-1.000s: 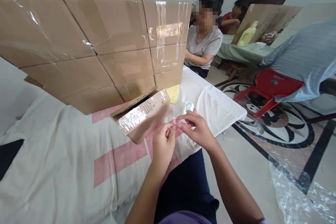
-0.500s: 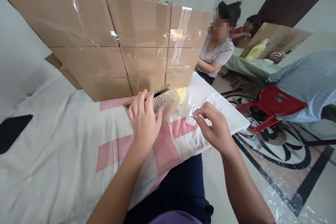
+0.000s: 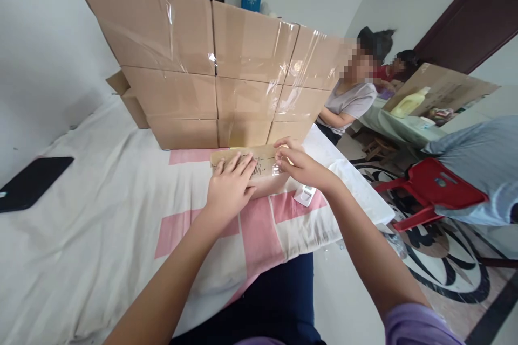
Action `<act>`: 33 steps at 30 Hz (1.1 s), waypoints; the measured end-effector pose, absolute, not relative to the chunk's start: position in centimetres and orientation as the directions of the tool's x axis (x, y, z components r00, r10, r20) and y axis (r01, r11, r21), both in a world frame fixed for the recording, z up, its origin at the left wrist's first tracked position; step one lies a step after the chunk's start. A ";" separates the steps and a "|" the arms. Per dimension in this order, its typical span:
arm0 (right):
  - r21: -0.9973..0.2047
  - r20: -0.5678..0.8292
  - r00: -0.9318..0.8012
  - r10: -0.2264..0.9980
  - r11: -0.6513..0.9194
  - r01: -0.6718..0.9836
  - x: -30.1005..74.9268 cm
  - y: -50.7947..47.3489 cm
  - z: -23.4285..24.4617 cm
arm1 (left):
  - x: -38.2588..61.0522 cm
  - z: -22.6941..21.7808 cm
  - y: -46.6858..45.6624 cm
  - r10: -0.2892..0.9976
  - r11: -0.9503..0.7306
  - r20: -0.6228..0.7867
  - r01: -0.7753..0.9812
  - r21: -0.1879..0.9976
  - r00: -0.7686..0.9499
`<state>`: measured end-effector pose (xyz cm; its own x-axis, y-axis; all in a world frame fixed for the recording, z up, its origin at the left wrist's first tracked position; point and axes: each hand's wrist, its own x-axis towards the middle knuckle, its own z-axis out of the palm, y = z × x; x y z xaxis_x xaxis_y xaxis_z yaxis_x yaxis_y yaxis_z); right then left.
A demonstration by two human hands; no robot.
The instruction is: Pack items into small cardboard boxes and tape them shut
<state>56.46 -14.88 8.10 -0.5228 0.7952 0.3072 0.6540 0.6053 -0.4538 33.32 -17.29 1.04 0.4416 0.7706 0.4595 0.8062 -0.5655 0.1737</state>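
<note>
A small brown cardboard box (image 3: 267,184) lies on the bed before me, its lid down, with dark print on top. My left hand (image 3: 230,183) rests on the left part of the lid, fingers stretched out and flat. At the box's right end, my right hand (image 3: 297,161) has its fingers curled and pinched by a shiny strip of clear tape (image 3: 275,170); the fingertips are partly hidden. Beside the box, just below my right wrist, lies a small white item (image 3: 305,195) with a grey patch.
Stacked taped cartons (image 3: 243,48) stand behind the box. A black tablet-like object (image 3: 38,183) lies at left on the bedsheet (image 3: 121,237). To the right are a seated person (image 3: 350,99), a red chair (image 3: 441,183) and a table with a yellowish bottle (image 3: 410,102).
My right hand has moved left from above the white item to the box's right end. The box's raised flap is now down, with my left hand flattened on it. The view has shifted.
</note>
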 end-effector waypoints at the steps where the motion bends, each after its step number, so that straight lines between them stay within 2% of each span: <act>1: -0.450 0.273 -0.537 0.798 0.599 0.662 56.4 -13.6 7.6 | 33.4 1.1 -17.2 0.767 -0.571 0.462 0.802 0.177 0.445; 4: -0.480 0.219 -0.574 0.789 0.599 0.640 56.3 -10.7 6.3 | 33.4 1.1 -17.2 0.768 -0.575 0.460 0.796 0.187 0.446; 9: -0.540 0.224 -0.599 0.769 0.609 0.581 56.3 -9.2 5.4 | 33.3 1.0 -17.2 0.764 -0.577 0.470 0.794 0.190 0.443; 25: -0.548 0.164 -0.555 0.815 0.543 0.636 56.4 -9.0 4.9 | 33.4 1.5 -17.0 0.782 -0.573 0.433 0.790 0.217 0.449; 33: -0.558 0.209 -0.530 0.822 0.545 0.625 56.7 -8.5 4.6 | 33.4 1.6 -17.0 0.784 -0.570 0.430 0.793 0.215 0.447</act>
<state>56.70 -8.49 4.63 -0.5303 0.8216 0.2089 0.6251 0.5455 -0.5583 33.41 -17.03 1.57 0.4465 0.7844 0.4305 0.7933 -0.5696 0.2151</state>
